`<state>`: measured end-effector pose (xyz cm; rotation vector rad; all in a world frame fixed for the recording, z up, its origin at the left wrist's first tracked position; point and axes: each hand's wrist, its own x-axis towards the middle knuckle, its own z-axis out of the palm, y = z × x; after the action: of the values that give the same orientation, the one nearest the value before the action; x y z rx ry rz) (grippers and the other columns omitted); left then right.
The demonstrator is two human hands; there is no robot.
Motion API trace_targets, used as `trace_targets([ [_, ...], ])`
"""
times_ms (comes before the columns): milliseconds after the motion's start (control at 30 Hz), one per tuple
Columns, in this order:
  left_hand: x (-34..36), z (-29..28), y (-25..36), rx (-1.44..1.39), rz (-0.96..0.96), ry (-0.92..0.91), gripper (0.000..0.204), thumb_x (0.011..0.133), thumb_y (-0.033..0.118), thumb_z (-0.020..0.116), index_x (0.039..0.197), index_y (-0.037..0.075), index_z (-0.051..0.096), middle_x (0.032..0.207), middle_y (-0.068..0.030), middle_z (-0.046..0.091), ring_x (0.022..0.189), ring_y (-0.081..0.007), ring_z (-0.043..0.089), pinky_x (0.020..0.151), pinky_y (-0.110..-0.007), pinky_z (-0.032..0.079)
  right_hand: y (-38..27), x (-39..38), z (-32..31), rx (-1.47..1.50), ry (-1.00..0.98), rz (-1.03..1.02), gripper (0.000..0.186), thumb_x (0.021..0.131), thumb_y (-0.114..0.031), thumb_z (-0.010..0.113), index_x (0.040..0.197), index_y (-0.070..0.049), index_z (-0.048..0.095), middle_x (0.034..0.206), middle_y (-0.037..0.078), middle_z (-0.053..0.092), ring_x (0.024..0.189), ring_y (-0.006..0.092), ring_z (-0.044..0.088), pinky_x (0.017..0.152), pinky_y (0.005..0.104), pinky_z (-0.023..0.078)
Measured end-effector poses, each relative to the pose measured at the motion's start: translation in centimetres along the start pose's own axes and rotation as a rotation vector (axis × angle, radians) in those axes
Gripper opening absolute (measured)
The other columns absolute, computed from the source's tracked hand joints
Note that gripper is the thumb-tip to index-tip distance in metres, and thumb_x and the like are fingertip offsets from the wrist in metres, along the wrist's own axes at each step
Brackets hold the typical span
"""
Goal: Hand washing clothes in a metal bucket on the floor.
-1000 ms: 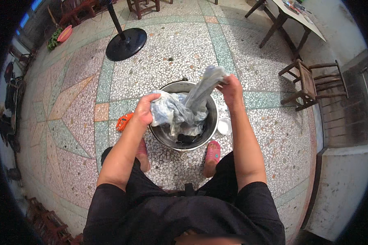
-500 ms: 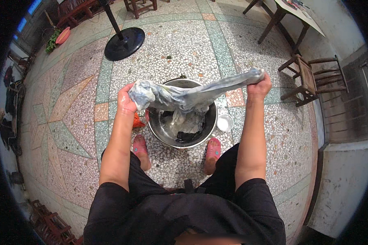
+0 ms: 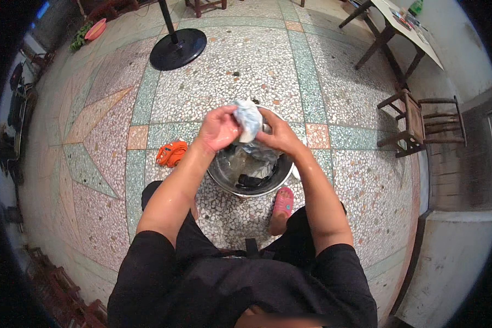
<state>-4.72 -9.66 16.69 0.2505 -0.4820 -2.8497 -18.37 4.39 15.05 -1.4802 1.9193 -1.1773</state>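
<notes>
A wet, pale blue and white cloth (image 3: 248, 121) is bunched up between my hands above a round metal basin (image 3: 281, 176). My left hand (image 3: 218, 130) is at the cloth's left side, palm showing, its fingertips curled against the fabric. On the other side my right hand (image 3: 279, 133) grips it with thumb and fingers. Part of the cloth hangs down toward the basin. Inside the basin lie water and soaked fabric, with a dark piece (image 3: 251, 180) near the front. My forearms and hands hide some of the rim.
An orange bundle (image 3: 172, 153) lies on the floor left of the basin. My right forearm mostly covers a white bowl (image 3: 296, 171). A pink sandal (image 3: 282, 202) is close to the basin. Farther off are a black stand base (image 3: 178, 49), a wooden chair (image 3: 414, 117) and a table (image 3: 399, 24).
My hands have come together over the basin. The cloth, stretched out between them before, is now gathered into a short bunch. The orange bundle shows more fully.
</notes>
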Motion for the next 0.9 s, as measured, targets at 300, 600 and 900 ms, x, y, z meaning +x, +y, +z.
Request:
trace_targets([
  [300, 0.2, -3.4, 0.4, 0.981, -0.002, 0.197, 0.025, 0.079, 0.01, 0.051, 0.1, 0.003, 0.061, 0.096, -0.0053, 0.062, 0.087, -0.0159, 0.058, 0.072, -0.032, 0.046, -4.4, 0.9, -2.3, 0.881, 0.14, 0.194, 0.026, 0.071, -0.008, 0.052, 0.095, 0.002, 0.059, 0.081, 0.004, 0.061, 0.07, 0.0103, 0.055, 0.065, 0.0228, 0.044],
  [600, -0.2, -17.3, -8.1, 2.324, -0.348, -0.126, 0.045, 0.073, 0.022, 0.052, 0.118, 0.016, 0.048, 0.104, -0.0121, 0.059, 0.094, -0.0291, 0.058, 0.079, -0.037, 0.046, -12.3, -0.8, -5.0, 1.075, 0.261, -0.185, 0.042, 0.066, -0.012, 0.052, 0.103, 0.008, 0.054, 0.092, 0.011, 0.061, 0.079, 0.0163, 0.058, 0.072, 0.0263, 0.046],
  [900, -0.1, -13.8, -5.6, 2.094, -0.035, -0.122, 0.023, 0.069, 0.017, 0.057, 0.09, 0.009, 0.059, 0.092, -0.0123, 0.06, 0.086, -0.0302, 0.058, 0.073, -0.036, 0.046, -8.1, -0.7, -8.9, 0.881, 0.155, 0.006, 0.042, 0.069, -0.019, 0.054, 0.102, 0.006, 0.054, 0.089, 0.011, 0.06, 0.077, 0.0159, 0.058, 0.069, 0.0278, 0.047],
])
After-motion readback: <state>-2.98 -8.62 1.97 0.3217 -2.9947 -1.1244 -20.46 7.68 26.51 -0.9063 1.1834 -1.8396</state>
